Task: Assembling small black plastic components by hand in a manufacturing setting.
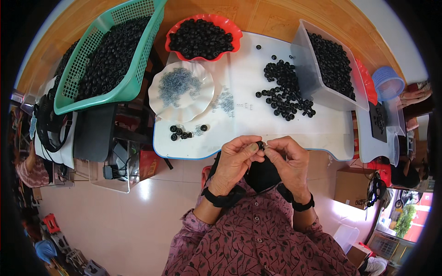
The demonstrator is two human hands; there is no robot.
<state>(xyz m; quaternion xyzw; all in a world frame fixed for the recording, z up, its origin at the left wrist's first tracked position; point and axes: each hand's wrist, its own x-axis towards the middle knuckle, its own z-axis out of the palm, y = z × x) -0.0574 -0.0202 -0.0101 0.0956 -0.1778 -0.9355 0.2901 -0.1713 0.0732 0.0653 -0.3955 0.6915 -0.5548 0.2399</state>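
Observation:
Just past the table's front edge, my left hand (234,162) pinches a small round black part (261,145) between thumb and fingers. My right hand (292,163) meets it from the other side, its thumb and fingertips closed at the part. Whether a second tiny piece is between those right fingertips is too small to tell. On the white table (262,131), a few similar black parts (179,133) lie left of my hands. A larger loose heap of black parts (283,87) spreads over the right side. Tiny greyish see-through pieces (224,102) are scattered near the middle.
A white wavy-edged plate (184,115) holds more tiny see-through pieces. Behind it stands a red bowl (237,34) of black parts. A green basket (103,103) at left and a clear plastic bin (317,92) at right are full of them. A cardboard box (352,186) stands at right.

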